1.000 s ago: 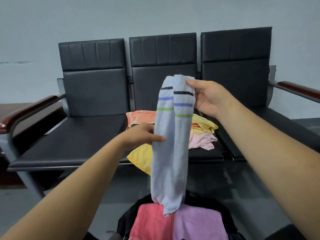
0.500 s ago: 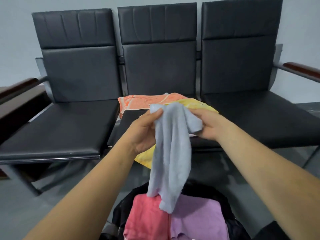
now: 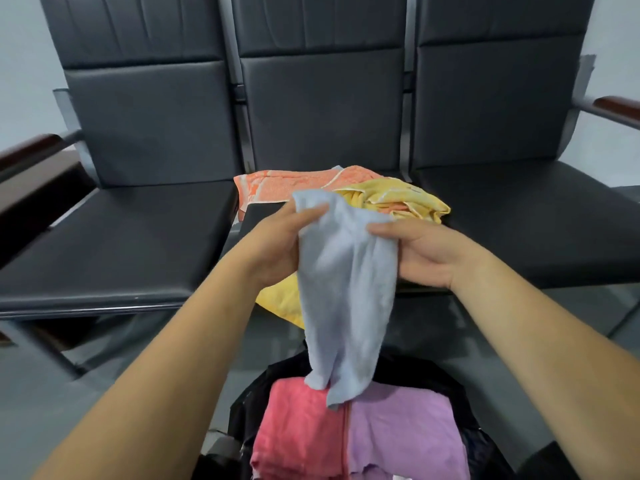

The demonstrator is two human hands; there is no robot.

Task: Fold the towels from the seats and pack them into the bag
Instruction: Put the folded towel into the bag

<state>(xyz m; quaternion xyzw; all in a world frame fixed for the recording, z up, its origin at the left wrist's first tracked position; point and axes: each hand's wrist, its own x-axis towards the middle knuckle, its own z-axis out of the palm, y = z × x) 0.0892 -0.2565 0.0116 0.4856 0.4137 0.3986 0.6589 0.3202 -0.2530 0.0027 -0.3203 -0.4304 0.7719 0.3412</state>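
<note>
A pale blue towel (image 3: 346,289) hangs folded between both hands, its lower end dangling just above the open black bag (image 3: 252,400). My left hand (image 3: 277,247) pinches its upper left edge and my right hand (image 3: 422,254) grips its right side. Inside the bag lie a folded red towel (image 3: 298,431) and a folded lilac towel (image 3: 401,434), side by side. On the middle seat (image 3: 263,216) lie an orange towel (image 3: 287,185) and a crumpled yellow towel (image 3: 398,199).
A row of three black padded seats stands against a pale wall. The left seat (image 3: 121,244) and right seat (image 3: 536,216) hold nothing. Wooden armrests (image 3: 27,150) flank the row. The grey floor (image 3: 52,393) surrounds the bag.
Both hands have come down and closer together, doubling the long hanging towel so its striped end is hidden. The view has tilted down toward the bag.
</note>
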